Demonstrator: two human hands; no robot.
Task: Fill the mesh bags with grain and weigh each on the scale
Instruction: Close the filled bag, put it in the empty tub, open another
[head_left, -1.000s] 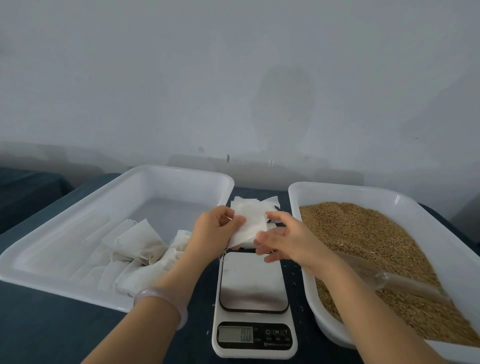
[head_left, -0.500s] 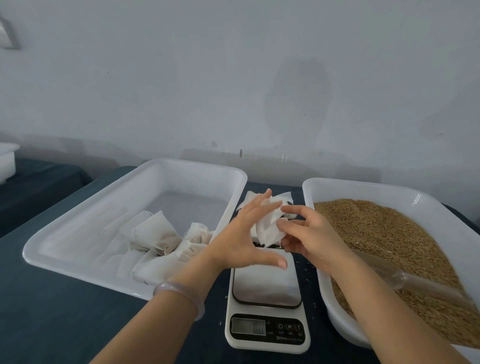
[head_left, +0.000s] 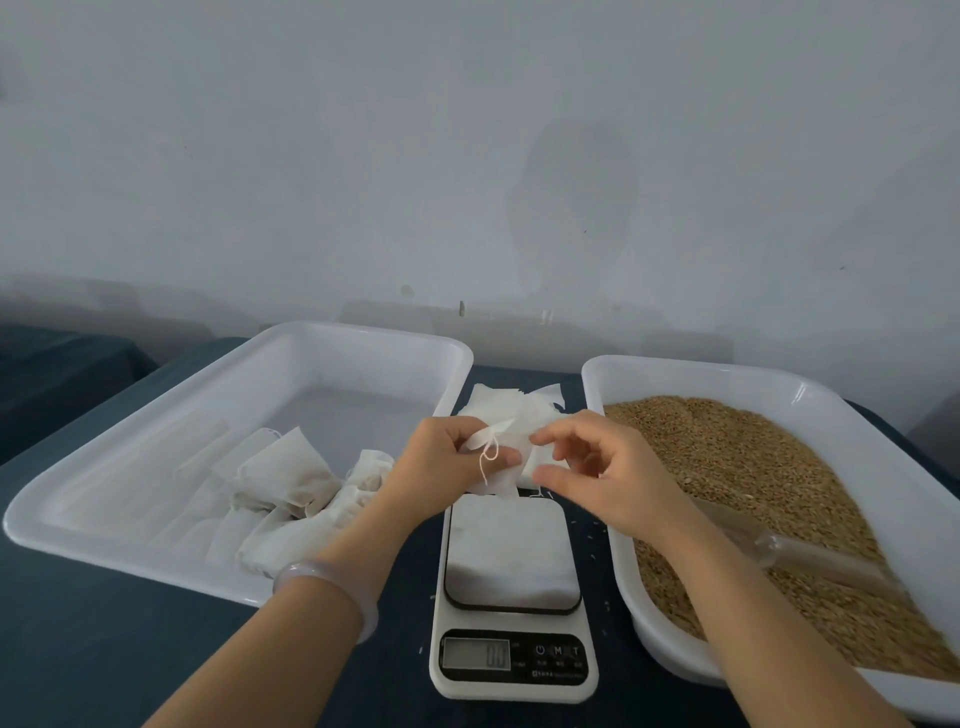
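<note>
- Working at a table draped in dark blue cloth (head_left: 104, 649), I have everything set within one reach.
- On my left, the wide white plastic tray (head_left: 363, 358) takes the finished work: plump filled bags (head_left: 291, 478) lie heaped at its near right side, the part closest to the scale.
- On my right, a matching white plastic tub (head_left: 701, 366) holds the golden-brown grain (head_left: 753, 467), placed on the side of the hand that scoops.
- Between them sits the white digital kitchen scale (head_left: 511, 597), its display turned toward me for reading.
- A clear plastic scoop (head_left: 810, 551) lies on the grain, just beside my right forearm.
- My left hand (head_left: 441, 462) grips the bag, fingers curled and thumb pressing it.
- My right hand (head_left: 597, 467) pinches the bag's right edge between thumb and forefinger, apparently to work the mouth open.
- A stack of flat empty white bags (head_left: 519, 402) lies beyond the scale, between tray and tub.
- The small white mesh bag (head_left: 501, 483) hangs in the air above the scale's far edge, empty and crumpled. Its length runs roughly from hand to hand, dipping rightward. Which way its mouth faces I cannot tell.
- A thin white drawstring (head_left: 490, 457), knotted, dangles down beside my left thumb.
</note>
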